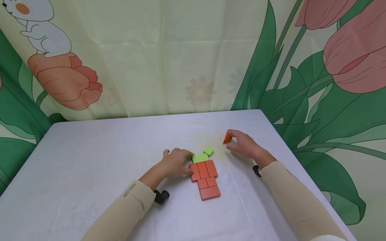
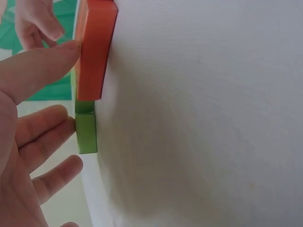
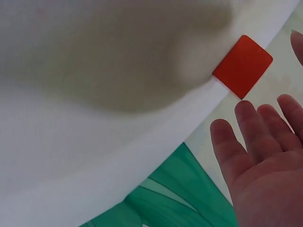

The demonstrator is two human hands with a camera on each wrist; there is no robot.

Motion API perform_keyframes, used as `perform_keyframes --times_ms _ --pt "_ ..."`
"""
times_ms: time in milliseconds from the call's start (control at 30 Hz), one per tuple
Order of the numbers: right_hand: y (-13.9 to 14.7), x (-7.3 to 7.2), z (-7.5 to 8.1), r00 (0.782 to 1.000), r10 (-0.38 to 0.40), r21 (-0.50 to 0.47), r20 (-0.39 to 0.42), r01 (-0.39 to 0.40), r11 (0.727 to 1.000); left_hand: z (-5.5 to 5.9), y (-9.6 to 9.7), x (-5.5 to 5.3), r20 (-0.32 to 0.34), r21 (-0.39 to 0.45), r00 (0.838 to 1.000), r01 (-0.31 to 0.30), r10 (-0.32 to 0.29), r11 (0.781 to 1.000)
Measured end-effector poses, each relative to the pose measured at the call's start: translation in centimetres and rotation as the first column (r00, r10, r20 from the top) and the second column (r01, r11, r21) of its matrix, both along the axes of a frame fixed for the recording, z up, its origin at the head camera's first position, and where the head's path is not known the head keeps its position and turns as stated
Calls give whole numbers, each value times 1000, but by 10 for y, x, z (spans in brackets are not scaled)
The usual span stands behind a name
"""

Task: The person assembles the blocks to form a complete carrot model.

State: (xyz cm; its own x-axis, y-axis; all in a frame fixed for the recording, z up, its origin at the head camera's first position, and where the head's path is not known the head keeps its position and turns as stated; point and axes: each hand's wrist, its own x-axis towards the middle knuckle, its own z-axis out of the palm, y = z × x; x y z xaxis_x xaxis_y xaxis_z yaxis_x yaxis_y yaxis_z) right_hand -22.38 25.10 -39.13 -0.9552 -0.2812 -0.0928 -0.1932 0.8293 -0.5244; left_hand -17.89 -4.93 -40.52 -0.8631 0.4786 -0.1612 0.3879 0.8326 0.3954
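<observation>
My left hand (image 1: 176, 163) is at the left side of a flat figure of blocks. Its thumb (image 2: 57, 61) touches the side of an orange-red block (image 2: 97, 52), and its loosely spread fingers lie beside a small green block (image 2: 86, 133). Three upright orange-red blocks (image 1: 203, 170) form a row, with smaller ones (image 1: 206, 182) and a wide one (image 1: 209, 192) below. Above the row lies a green rectangle (image 1: 200, 158), with a tilted green square (image 1: 208, 151) at its upper right. My right hand (image 1: 243, 144), fingers extended, is close around an orange triangular block (image 1: 227, 138) standing on the table.
A white cloth covers the table (image 1: 90, 167), whose right edge runs just beyond my right arm. Behind it hangs a curtain (image 1: 144, 60) printed with a rabbit, tulips and leaves. Dark wrist devices (image 1: 162, 197) sit at both cuffs.
</observation>
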Motion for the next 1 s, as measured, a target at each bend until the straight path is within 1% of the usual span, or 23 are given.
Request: perform_keyframes --times_ms 100,333,467,567,700,767,867,1000 --pt "-1 -1 -2 1000 -2 -10 7 2 1000 -1 0 0 4 2 1000 2 -2 1000" --pt "-6 0 -4 999 17 -13 -35 -17 1000 -1 0 -1 0 -4 1000 1 -1 1000" --pt "-10 -2 -6 1000 16 -1 -10 -16 1000 -1 0 -2 -6 -1 1000 0 0 1000" --pt "-12 -2 -8 1000 7 31 3 -7 999 -2 -1 -2 -11 -7 1000 1 -2 1000" --pt "-13 -2 -9 1000 -1 84 -12 2 996 -2 -1 -2 -3 -3 1000 0 0 1000" --pt "-13 -2 -8 1000 10 112 -21 -8 994 -1 -1 -2 1 1 1000 -2 2 1000" --pt "-12 -2 -8 997 43 163 -62 -33 986 -1 -1 -1 6 0 1000 -4 4 1000" --pt "-10 -2 -11 991 54 207 -122 -27 978 1 -1 -1 8 -7 1000 -2 2 1000"
